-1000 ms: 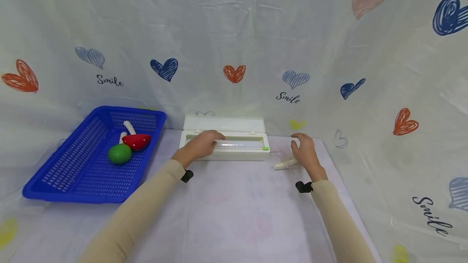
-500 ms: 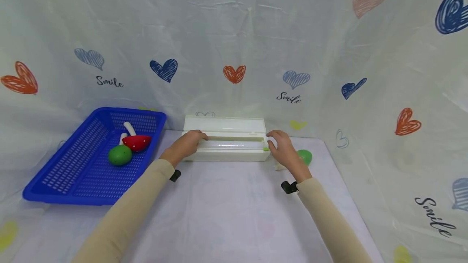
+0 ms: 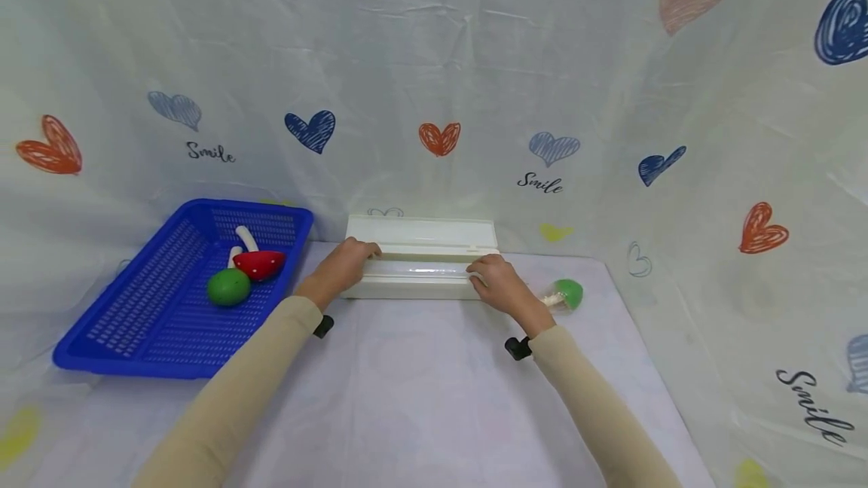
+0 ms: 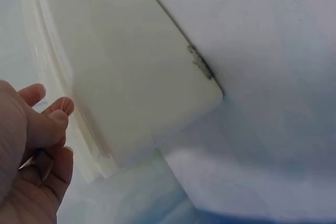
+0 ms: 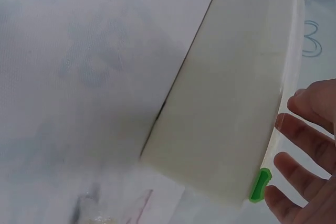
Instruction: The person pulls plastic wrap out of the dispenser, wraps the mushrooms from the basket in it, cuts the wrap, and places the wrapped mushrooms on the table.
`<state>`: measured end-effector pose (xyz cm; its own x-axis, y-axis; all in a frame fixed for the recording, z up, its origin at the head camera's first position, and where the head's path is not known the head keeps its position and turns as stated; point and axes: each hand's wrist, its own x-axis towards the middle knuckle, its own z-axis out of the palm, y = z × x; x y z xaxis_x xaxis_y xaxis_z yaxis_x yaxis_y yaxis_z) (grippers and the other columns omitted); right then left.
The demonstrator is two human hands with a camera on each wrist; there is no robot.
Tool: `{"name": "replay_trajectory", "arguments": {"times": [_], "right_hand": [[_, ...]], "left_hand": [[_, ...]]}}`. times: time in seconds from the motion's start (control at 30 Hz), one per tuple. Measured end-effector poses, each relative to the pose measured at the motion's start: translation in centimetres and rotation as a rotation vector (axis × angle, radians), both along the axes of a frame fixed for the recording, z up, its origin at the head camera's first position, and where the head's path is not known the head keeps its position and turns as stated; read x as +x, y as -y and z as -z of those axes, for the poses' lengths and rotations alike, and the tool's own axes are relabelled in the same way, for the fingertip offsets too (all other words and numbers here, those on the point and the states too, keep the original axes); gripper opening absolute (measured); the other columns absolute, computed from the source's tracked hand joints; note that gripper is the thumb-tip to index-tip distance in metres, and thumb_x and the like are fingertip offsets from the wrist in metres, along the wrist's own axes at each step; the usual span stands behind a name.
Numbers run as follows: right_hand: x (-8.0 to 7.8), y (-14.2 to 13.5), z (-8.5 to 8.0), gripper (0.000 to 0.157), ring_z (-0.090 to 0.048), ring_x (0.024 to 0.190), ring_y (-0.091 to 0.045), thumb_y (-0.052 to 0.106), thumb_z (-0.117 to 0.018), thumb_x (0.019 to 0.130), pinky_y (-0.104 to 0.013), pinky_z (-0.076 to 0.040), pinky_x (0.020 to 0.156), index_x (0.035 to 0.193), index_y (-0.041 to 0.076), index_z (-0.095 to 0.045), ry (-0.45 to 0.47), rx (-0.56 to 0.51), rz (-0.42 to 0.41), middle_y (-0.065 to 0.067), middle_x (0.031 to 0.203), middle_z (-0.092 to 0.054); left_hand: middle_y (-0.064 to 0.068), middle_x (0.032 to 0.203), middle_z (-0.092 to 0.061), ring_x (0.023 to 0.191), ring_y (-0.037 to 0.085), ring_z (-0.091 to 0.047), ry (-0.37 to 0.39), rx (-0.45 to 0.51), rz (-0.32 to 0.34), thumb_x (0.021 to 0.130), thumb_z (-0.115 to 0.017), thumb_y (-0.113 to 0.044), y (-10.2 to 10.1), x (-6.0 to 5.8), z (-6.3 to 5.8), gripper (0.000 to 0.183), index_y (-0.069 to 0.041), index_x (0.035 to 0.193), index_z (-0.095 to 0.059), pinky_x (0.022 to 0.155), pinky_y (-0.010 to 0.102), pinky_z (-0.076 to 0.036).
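A white cling film box (image 3: pixel 414 290) stands at the table's back with its lid (image 3: pixel 420 232) raised. Inside lies a shiny roll of cling film (image 3: pixel 423 269). My left hand (image 3: pixel 341 269) is over the box's left end; in the left wrist view its thumb and fingertip pinch what looks like the thin, clear film's edge. Over the right end, my right hand (image 3: pixel 503 283) has its fingers spread apart, beside the green slider (image 5: pixel 259 185). A toy mushroom with a green cap (image 3: pixel 568 292), seemingly wrapped in clear plastic, lies right of that hand.
A blue basket (image 3: pixel 145 364) stands at the left, holding a red spotted toy mushroom (image 3: pixel 259 265) and a green one (image 3: pixel 228 288). A heart-printed curtain (image 3: pixel 434 59) rises behind the table. White cloth (image 3: pixel 420 390) covers the tabletop.
My right hand has moved left from over the wrapped mushroom to the box's right end, uncovering the green cap. My left hand has shifted left along the box.
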<state>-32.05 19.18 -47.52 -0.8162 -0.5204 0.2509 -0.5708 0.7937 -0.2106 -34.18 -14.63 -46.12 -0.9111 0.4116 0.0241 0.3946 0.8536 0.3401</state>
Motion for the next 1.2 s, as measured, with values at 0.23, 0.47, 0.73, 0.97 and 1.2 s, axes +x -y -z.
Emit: {"name": "replay_trajectory", "arguments": {"times": [0.23,0.47,0.73,0.97,1.2], "right_hand": [[-0.7,0.5,0.7,0.014,-0.068,0.102,-0.038,0.005,-0.066,0.098,-0.051,-0.058,0.084,0.105,0.000,-0.077,-0.035,0.008,-0.005,-0.015,0.104,-0.076],[-0.9,0.7,0.6,0.010,-0.064,0.092,-0.034,0.007,-0.068,0.097,-0.047,-0.056,0.073,0.099,0.004,-0.077,-0.034,-0.001,0.026,-0.011,0.094,-0.071],[-1.1,0.7,0.2,0.015,-0.069,0.103,-0.032,0.008,-0.060,0.103,-0.046,-0.057,0.091,0.106,-0.001,-0.071,0.080,-0.063,0.064,-0.015,0.103,-0.074],[-0.8,0.2,-0.3,0.016,-0.066,0.081,-0.021,0.009,-0.055,0.106,-0.040,-0.057,0.079,0.110,-0.002,-0.067,0.151,-0.176,0.048,-0.017,0.100,-0.074],[-0.6,0.0,-0.3,0.019,-0.069,0.095,-0.028,0.016,-0.057,0.106,-0.045,-0.057,0.086,0.112,0.001,-0.064,0.213,-0.247,0.053,-0.017,0.108,-0.073]], "left_hand": [[0.015,0.099,-0.075,0.096,0.034,-0.065,-0.092,0.037,0.019,0.091,-0.057,0.011,0.4,0.8,-0.1,0.037,0.000,0.124,-0.070,0.084,0.046,-0.057],[0.009,0.096,-0.075,0.096,0.033,-0.063,-0.157,0.024,-0.011,0.096,-0.072,-0.014,0.1,1.2,0.5,0.020,-0.004,0.113,-0.077,0.092,0.054,-0.050],[0.010,0.100,-0.078,0.100,0.031,-0.071,-0.194,0.108,-0.034,0.096,-0.071,-0.010,0.0,1.4,0.6,0.009,-0.005,0.097,-0.079,0.093,0.049,-0.055],[0.010,0.099,-0.078,0.090,0.026,-0.073,-0.174,0.218,-0.067,0.100,-0.067,-0.013,0.2,1.9,0.8,0.015,-0.003,0.107,-0.077,0.084,0.044,-0.059],[0.012,0.094,-0.077,0.076,0.021,-0.068,-0.235,0.297,-0.043,0.101,-0.066,-0.011,0.5,2.4,1.1,0.014,-0.002,0.106,-0.075,0.072,0.040,-0.057]]}}
